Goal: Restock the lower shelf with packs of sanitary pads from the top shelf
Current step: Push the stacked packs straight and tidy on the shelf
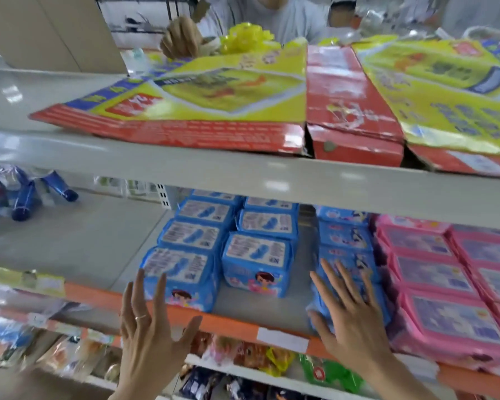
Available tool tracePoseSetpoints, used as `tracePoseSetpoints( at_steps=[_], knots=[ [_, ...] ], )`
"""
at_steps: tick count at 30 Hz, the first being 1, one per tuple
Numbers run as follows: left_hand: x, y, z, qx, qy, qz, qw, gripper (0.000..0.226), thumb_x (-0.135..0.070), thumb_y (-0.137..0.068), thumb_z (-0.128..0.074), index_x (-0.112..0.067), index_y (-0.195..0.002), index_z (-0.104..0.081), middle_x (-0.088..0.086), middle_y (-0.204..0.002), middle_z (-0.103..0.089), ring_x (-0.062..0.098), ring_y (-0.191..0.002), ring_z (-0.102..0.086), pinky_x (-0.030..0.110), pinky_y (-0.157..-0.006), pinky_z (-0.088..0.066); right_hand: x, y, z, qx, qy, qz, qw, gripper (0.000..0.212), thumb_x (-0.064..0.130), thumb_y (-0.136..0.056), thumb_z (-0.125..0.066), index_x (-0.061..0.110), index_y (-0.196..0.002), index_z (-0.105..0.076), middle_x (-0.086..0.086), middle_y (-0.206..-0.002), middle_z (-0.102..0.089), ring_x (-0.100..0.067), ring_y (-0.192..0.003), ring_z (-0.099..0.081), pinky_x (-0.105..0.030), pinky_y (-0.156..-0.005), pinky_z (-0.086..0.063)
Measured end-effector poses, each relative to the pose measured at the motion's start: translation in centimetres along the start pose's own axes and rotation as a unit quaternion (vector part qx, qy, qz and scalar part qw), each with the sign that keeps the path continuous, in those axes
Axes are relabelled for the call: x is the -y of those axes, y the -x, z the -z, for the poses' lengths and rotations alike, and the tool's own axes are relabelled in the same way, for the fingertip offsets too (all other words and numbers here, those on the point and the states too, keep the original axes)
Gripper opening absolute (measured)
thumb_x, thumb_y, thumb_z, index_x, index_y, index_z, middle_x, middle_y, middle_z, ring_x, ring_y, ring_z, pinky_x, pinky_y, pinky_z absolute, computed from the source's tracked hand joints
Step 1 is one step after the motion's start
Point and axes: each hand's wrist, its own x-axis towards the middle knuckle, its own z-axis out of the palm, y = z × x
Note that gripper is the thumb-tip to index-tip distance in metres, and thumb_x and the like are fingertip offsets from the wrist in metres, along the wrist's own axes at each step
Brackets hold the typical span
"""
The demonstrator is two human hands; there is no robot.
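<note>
Basically both hands are up at the lower shelf [243, 323], fingers spread, gripping nothing. Left hand [149, 336] hovers in front of the front-left blue pad pack [179, 277]; whether it touches is unclear. Right hand [350, 316] lies flat against the blue pack stack [345, 246] beside the pink packs [445, 287]. Top shelf [243, 171] carries red-and-yellow boxes [202, 108]. Another person's hand [181, 39] shows behind them.

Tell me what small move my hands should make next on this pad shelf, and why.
Probably press the right hand forward to seat the blue pack row squarely beside the pink packs. Its open fingers already rest on the front pack, which sits at the orange shelf edge. The left hand is open, holding nothing, in front of the left blue stack.
</note>
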Motion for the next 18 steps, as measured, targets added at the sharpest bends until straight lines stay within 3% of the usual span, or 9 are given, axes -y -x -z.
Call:
tracePoseSetpoints(
  at_steps=[5, 10, 13, 18],
  knots=[
    [2.4, -1.9, 0.1, 0.045, 0.048, 0.023, 0.998, 0.113, -0.091, -0.071, -0.04, -0.018, -0.154, -0.022, 0.01, -0.167, -0.001, 0.046, -0.145, -0.016, 0.078, -0.092, -0.04, 4.0, -1.2, 1.2, -0.034, -0.023, -0.003, 0.999, 0.075, 0.064, -0.097, -0.031, 0.022, -0.158, -0.024, -0.003, -0.168, -0.015, -0.025, -0.155, -0.012, -0.054, -0.12, -0.011],
    [2.2, -4.0, -0.1, 0.073, 0.1, 0.04, 0.991, 0.119, -0.091, -0.06, -0.051, -0.035, -0.155, -0.005, -0.004, -0.166, 0.014, 0.044, -0.148, -0.012, 0.074, -0.092, -0.045, 9.2, -4.8, 0.1, -0.011, 0.005, 0.019, 1.0, 0.081, 0.052, -0.095, -0.044, 0.02, -0.161, -0.009, -0.007, -0.169, -0.004, -0.031, -0.155, -0.006, -0.053, -0.118, -0.011],
    [2.2, -4.7, -0.3, 0.085, 0.105, 0.045, 0.99, 0.125, -0.088, -0.059, -0.063, -0.031, -0.156, -0.007, -0.003, -0.166, 0.014, 0.044, -0.148, -0.013, 0.068, -0.095, -0.045, 10.2, -6.5, -1.5, 0.008, -0.005, -0.003, 1.0, 0.088, 0.044, -0.094, -0.059, 0.02, -0.161, -0.007, -0.007, -0.169, -0.001, -0.034, -0.154, -0.006, -0.053, -0.119, -0.009],
    [3.1, -5.5, -1.0, 0.084, 0.097, 0.032, 0.991, 0.117, -0.086, -0.059, -0.051, -0.033, -0.154, -0.006, 0.0, -0.164, 0.007, 0.046, -0.146, -0.023, 0.064, -0.094, -0.051, 9.7, -8.3, -3.3, 0.046, 0.003, -0.023, 0.999, 0.099, 0.026, -0.084, -0.074, 0.019, -0.16, -0.011, -0.007, -0.168, -0.006, -0.035, -0.154, -0.005, -0.054, -0.123, -0.006]
  ],
)
